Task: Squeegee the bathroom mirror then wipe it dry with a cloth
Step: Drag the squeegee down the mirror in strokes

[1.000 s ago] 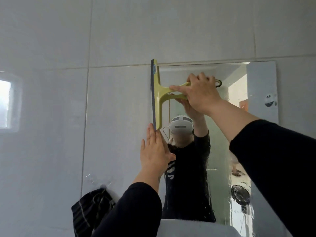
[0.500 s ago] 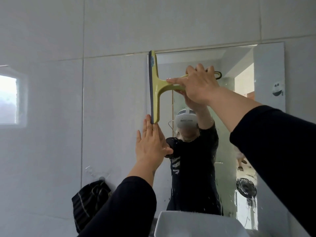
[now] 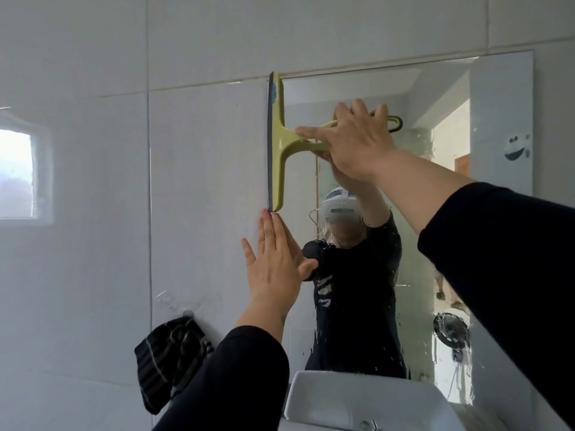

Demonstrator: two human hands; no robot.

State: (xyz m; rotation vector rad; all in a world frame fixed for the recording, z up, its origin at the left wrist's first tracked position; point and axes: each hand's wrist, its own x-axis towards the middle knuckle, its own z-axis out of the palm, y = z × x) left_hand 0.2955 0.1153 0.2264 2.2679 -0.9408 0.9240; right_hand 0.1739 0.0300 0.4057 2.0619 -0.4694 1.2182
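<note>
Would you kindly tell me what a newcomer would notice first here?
The yellow-green squeegee, held by the right hand, stands upright against the mirror's top left edge. Just below its blade, the left hand lies flat and open. A dark striped cloth hangs on the wall, lower left.

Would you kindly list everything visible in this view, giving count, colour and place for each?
squeegee: one, yellow-green with a dark blade, upright at the mirror's top left edge
mirror: one, wet with droplets low down, on the wall at centre right
cloth: one, black with pale stripes, hanging from a wall hook at lower left
hook: one, clear, on the tile above the cloth
basin: one, white, below the mirror
tap: one, metal, at the basin's near edge, barely in view
window: one, bright, at far left
wall tiles: several, white, all round
right hand: grip closed on the squeegee handle, black sleeve
left hand: flat and open at the mirror's left edge, black sleeve
</note>
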